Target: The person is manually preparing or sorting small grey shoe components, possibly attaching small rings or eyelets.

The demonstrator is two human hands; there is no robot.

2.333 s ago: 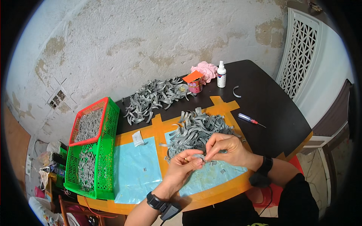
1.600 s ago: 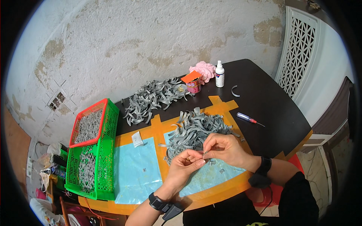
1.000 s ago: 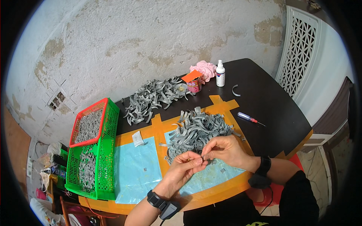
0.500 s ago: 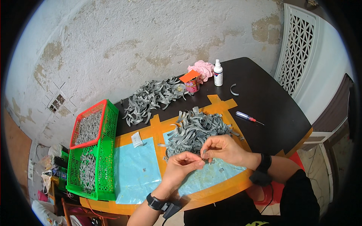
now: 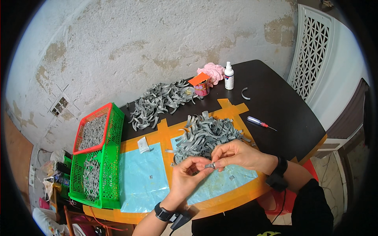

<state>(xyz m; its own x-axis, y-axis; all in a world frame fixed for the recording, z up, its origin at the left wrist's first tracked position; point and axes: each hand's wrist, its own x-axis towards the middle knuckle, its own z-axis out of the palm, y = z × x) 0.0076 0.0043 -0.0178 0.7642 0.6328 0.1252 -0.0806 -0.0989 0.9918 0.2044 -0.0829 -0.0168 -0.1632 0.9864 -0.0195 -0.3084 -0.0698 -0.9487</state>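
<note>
One small grey piece is being pinched by left hand and right hand, fingers nearly closed, its long axis running roughly sideways, near curled, ribbon-like strips.

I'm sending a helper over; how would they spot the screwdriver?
Find the dark table, then the nearer grey pile, behind the right hand. Right of that pile lies the screwdriver, with a bluish handle, red collar and thin shaft. Unlike the curved strip farther back, it's straight.
</note>
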